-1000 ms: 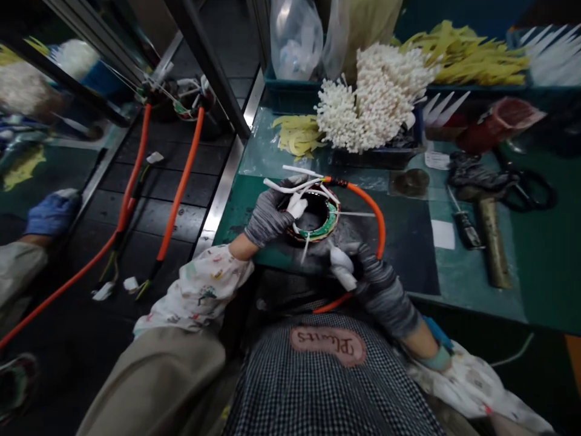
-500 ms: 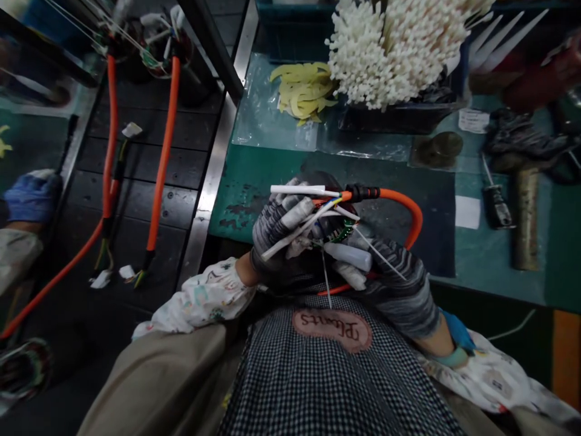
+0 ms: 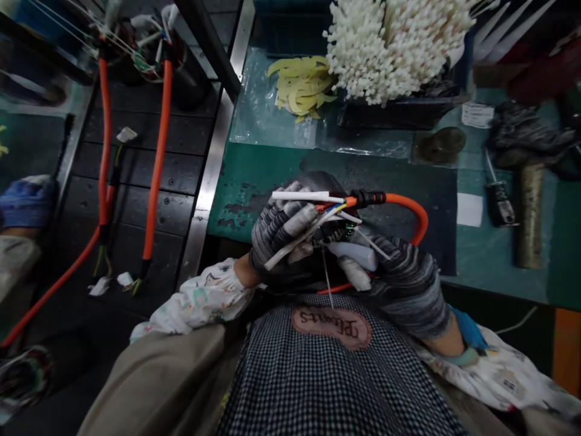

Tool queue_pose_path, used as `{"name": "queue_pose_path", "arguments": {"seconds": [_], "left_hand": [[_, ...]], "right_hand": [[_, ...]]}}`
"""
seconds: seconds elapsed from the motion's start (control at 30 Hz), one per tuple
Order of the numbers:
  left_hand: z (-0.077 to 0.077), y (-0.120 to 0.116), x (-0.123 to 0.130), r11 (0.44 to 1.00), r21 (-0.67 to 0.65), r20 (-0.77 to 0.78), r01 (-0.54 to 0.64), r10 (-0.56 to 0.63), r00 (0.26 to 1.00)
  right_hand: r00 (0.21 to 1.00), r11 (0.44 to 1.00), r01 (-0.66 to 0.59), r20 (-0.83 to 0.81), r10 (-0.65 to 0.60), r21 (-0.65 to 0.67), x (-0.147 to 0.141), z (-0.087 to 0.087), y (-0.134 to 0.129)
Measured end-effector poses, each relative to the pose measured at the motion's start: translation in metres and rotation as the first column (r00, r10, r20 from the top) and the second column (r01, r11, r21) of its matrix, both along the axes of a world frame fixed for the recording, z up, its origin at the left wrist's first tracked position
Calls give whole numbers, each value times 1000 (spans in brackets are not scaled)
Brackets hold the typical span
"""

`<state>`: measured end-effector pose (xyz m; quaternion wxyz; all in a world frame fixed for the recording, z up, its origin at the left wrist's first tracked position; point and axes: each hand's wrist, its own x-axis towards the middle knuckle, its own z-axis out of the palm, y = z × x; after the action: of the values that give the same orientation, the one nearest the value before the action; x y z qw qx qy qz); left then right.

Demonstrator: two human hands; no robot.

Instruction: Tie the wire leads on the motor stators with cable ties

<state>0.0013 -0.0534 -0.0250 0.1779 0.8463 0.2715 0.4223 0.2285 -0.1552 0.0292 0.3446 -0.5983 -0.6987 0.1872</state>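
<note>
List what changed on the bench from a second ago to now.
The wound ring with its orange cable was lifted off the green mat and drawn toward the body. Both gloved hands kept hold: the left hand still wraps the ring and white sleeved wires, the right hand stays beside it. The cable ties, yellow strips and hammer lie unmoved.

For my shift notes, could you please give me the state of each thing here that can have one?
Left hand: gloved, closed around the wound coil ring.
Right hand: gloved, gripping the ring's other side.
Coil ring: lifted off the bench, mostly hidden.
Orange cable: attached, looping right.
Cable ties: bundled upright in their tray.
Hammer: lying untouched.
</note>
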Motion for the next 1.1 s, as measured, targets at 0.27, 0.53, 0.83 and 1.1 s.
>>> {"name": "queue_pose_path", "arguments": {"seconds": [0.27,0.53,0.83,1.1], "left_hand": [[47,13,39,976,210,-286,64,-1,958],[74,29,76,986,115,-495,117,-45,868],[89,52,113,993,-6,-607,118,-97,789],[104,61,140,989,-150,-689,17,-116,715]], "right_hand": [[941,980,197,277,-195,21,26,2,-6],[936,958,129,287,-202,256,37,-1,2],[901,945,231,316,-297,231,54,-9,14],[884,930,309,302,-358,200,57,-17,25]]}}
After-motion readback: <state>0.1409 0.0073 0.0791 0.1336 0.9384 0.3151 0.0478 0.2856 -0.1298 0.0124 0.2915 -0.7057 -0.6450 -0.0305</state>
